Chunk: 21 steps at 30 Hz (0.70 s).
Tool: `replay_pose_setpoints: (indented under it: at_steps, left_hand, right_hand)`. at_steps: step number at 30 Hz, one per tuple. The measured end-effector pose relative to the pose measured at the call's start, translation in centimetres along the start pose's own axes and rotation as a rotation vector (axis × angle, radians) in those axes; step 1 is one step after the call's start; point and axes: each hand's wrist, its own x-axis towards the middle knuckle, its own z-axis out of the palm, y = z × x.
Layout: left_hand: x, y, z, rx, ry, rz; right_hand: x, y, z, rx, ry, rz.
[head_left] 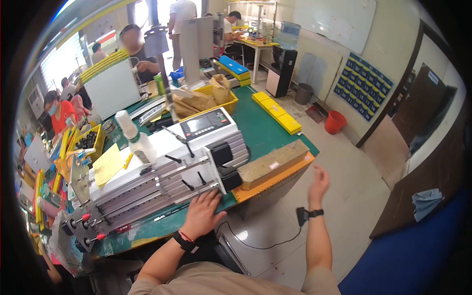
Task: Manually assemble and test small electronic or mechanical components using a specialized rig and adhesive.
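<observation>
Bench machine (172, 182), long, white and silver, laid slantwise on a green tabletop (268, 132); left hand (200, 215) on its near lower rail, beside the black motor housings (220, 153). Left grip: back of hand upward, fingers extended and a little spread, undersides concealed — whether they have hold of the rail cannot be told. Right hand (318, 184): raised in the air beyond the tabletop's right end, grip loosely open, fingers slightly bent, nothing held. Obscured: the cable (265, 247) from the small black device (302, 215) at the right wrist, lost near the tabletop's front edge; the machine's far left end, crowded by crumpled clear plastic (69, 246). Materials: smooth white casing with a dark control panel (204, 123); ribbed metal rails; black lever handles; red-tipped knobs; a white plastic bottle (140, 142) standing upright on the casing, near a limp yellow sheet (109, 166). At right, a mottled brown block (273, 166), squared and long, on an orange board (275, 179) with a toothed near edge. Edges and room: board flush about the tabletop's near right corner; bare green strip between block and yellow bars (276, 113); open tiled floor (290, 206) below the right hand.
</observation>
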Motion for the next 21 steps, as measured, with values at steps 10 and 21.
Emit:
replay_pose_setpoints:
  at_steps: [10,21]
  left_hand:
    - [-9.6,-2.4,-5.8,-0.528,-0.027,0.223]
    - [-10.1,-0.7,-14.3,-0.529,0.292,0.313]
  right_hand:
    - [-3.2,0.1,-39.5,0.221,1.22,0.199]
    - [-25.0,-30.4,6.3,-0.3,-0.947,-0.613]
